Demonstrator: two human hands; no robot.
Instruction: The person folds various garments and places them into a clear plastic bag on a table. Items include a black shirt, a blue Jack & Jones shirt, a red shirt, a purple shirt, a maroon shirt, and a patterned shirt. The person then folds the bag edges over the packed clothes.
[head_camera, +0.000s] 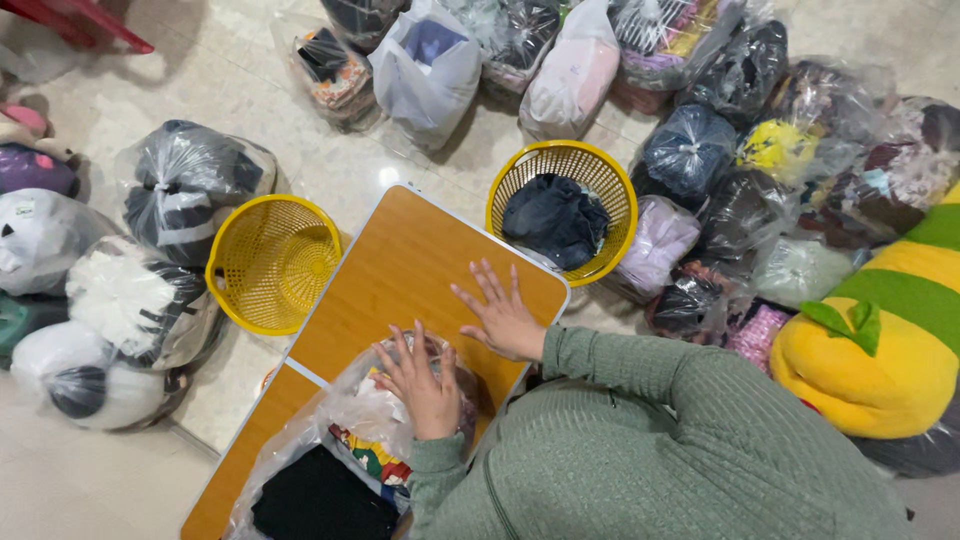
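Bag (345, 440) of clothes lies at near edge of surface (400, 270), long axis along surface. Left hand (425, 385) rests on bag top, fingers spread, nearer. Right hand (505, 320) flat on surface just beyond, open, empty.

A wooden folding table (400, 270) bears a clear plastic bag of clothes (350, 440) and a flat hand (505, 320).

Cut off at the bottom edge – clear plastic bag (330, 450) and wooden table (400, 270); bagged contents blurred – unidentifiable through the film.
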